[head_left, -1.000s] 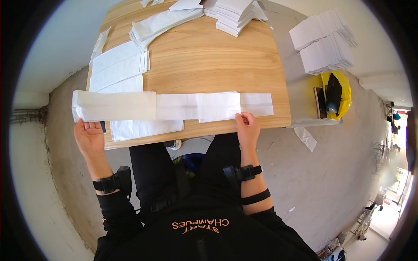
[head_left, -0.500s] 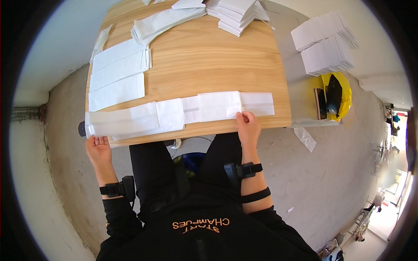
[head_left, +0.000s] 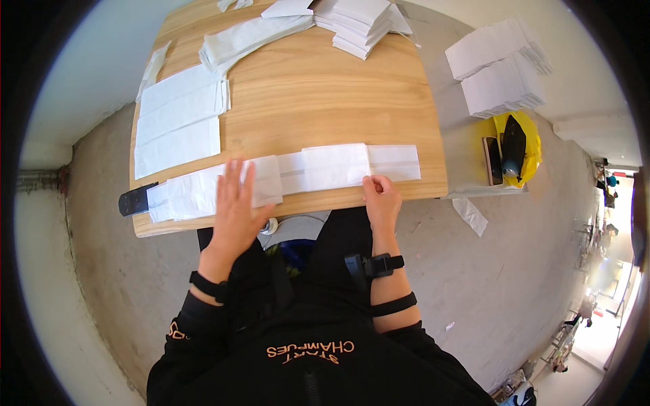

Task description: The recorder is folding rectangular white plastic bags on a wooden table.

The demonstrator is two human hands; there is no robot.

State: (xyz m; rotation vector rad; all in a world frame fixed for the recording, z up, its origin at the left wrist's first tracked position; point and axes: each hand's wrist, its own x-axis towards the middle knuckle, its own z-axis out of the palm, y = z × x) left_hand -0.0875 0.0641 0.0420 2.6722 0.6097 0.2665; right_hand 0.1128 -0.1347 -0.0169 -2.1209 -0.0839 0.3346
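A long row of overlapping white paper pieces (head_left: 291,172) lies along the near edge of the table. My left hand (head_left: 233,213) is flat over its left half, fingers spread, partly hiding a thin, slightly see-through white piece (head_left: 193,197). Near the row's right end, my right hand (head_left: 382,203) has thumb and fingers pinched at the lower right corner of a folded white paper piece (head_left: 336,164). Whether it grips that corner or only presses on it is hard to tell. A flat black object (head_left: 134,199) sticks out from the row's left end.
Folded white paper (head_left: 177,128) lies on the wooden table's (head_left: 325,88) left side, with a long stack (head_left: 254,42) beyond. Piled white paper (head_left: 359,24) stands at the back. On a grey surface at right are white stacks (head_left: 501,84), a phone (head_left: 492,161) and a yellow bag (head_left: 535,145).
My left hand has left the row's left end and moved right, opening over the paper. The see-through piece has shifted right, uncovering more of the black object. My right hand stays pinched.
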